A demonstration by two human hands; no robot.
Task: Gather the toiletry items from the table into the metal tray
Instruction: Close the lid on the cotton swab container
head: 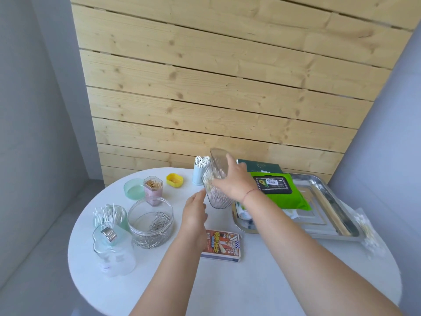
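My right hand [234, 181] grips a clear ribbed container of cotton swabs [216, 192], tilted, just above the table's middle and left of the metal tray [330, 201]. Its clear hinged lid [218, 163] stands open. My left hand [194, 213] hovers beside the container's lower left with its fingers apart, holding nothing. In the tray lies a green wet-wipes pack [284, 192] over a small patterned packet [242, 212]. A pale blue cup of swabs [200, 171] stands behind the container. At the table's left are a green tub of swabs [109, 216] and a pink toothpick jar [153, 190].
On the round white table [250, 281] are a clear tub of paper clips [150, 222], a glass jar with a clip [111, 249], a green lid [134, 188], a yellow box [174, 179], a card pack [222, 245] and a bag of swabs [366, 226]. A wooden wall stands close behind.
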